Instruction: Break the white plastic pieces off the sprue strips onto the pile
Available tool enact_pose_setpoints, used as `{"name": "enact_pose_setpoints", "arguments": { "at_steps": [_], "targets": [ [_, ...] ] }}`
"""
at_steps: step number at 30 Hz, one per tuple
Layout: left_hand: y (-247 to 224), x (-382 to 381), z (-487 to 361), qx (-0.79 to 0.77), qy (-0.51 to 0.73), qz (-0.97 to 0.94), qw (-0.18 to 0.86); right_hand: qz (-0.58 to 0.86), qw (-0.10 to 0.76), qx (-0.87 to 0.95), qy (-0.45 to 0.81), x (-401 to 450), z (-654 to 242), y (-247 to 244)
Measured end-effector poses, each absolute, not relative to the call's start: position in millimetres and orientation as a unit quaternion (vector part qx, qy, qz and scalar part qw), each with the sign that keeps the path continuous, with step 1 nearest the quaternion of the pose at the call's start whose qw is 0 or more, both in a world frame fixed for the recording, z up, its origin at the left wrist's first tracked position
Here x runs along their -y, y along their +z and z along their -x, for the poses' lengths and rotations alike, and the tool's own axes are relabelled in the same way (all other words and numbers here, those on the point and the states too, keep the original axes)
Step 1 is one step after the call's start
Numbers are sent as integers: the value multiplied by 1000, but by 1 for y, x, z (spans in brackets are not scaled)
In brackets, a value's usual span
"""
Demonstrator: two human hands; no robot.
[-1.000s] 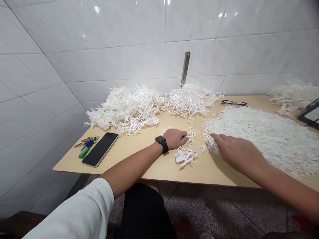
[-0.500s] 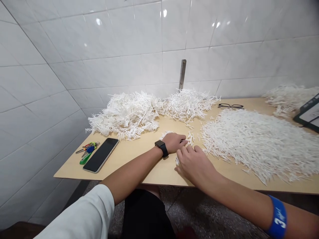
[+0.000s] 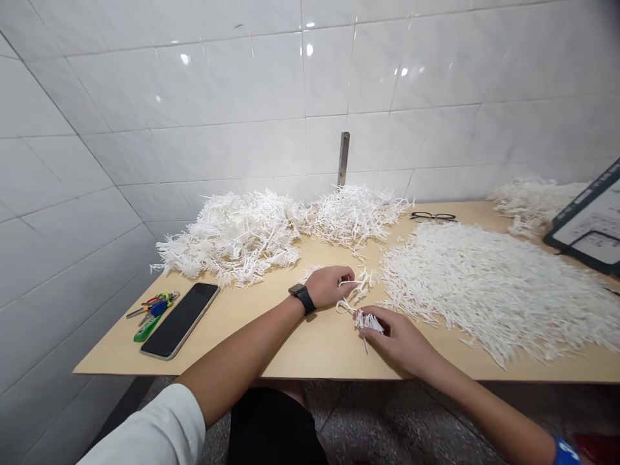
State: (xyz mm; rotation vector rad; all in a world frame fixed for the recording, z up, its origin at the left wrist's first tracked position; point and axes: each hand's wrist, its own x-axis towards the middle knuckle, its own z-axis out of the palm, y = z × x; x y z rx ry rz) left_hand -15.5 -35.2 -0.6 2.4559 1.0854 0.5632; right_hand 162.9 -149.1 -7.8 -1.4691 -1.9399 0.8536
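My left hand [image 3: 332,285], with a black watch at the wrist, is closed with its fingertips pinching a thin white branched plastic piece [image 3: 362,287]. My right hand [image 3: 397,336] is just below and to the right, its fingers curled round a bundle of short white plastic sticks [image 3: 369,321] whose ends stick out toward me. A white loop [image 3: 343,306] shows between the two hands, and one thin strand hangs below the right fingers. A few white bits [image 3: 310,274] lie behind my left wrist.
Tangled white branched pieces [image 3: 242,232] are heaped at the back left. Loose short sticks [image 3: 484,284] spread widely on the right. Glasses [image 3: 433,216], a dark-edged box [image 3: 591,223], a phone [image 3: 181,320] and keys [image 3: 154,310] lie on the wooden table [image 3: 290,349].
My right hand has turned and drawn slightly away from the left, so the bundle of sticks in it now shows. The whole view has shifted a little to the right.
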Motion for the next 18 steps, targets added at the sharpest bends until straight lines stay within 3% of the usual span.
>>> {"name": "enact_pose_setpoints", "arguments": {
  "at_steps": [9,18],
  "targets": [
    [19,57,17,-203,278,-877,335,555,403,629,366,152,-166,-22],
    [13,60,14,-277,284,-781,482,515,485,556,436,153,-170,-24]
  ]
}}
